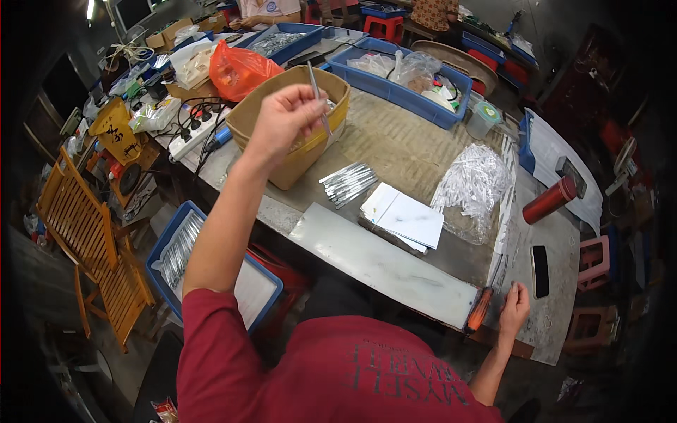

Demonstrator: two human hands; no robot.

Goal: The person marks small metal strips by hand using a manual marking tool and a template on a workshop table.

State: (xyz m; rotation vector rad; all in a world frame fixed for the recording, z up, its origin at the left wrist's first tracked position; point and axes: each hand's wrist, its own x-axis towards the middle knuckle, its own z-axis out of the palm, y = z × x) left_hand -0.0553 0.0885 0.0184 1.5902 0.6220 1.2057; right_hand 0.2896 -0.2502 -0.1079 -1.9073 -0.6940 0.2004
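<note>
My left hand point(288, 118) is raised over the near edge of a yellow bin point(300, 151), pinching a slim silver metal piece point(315, 81) that stands almost upright. On the table beside the bin lie several flat silver metal pieces point(348, 183) in a fanned row. Over at the right, my right hand point(517, 308) is closed near the table's front edge; what its fingers hold, if anything, is too small to make out. Close to it are an orange-and-black tool handle point(479, 310) and a pale flat board point(384, 264). White cards point(403, 217) are stacked behind the board.
A heap of white strips point(472, 185), a red cylinder point(549, 200) and a phone point(540, 272) lie to the right. Farther back stand a blue tray point(451, 121) and an orange bag point(240, 70). A second blue tray point(271, 289) of metal pieces sits below the table at left.
</note>
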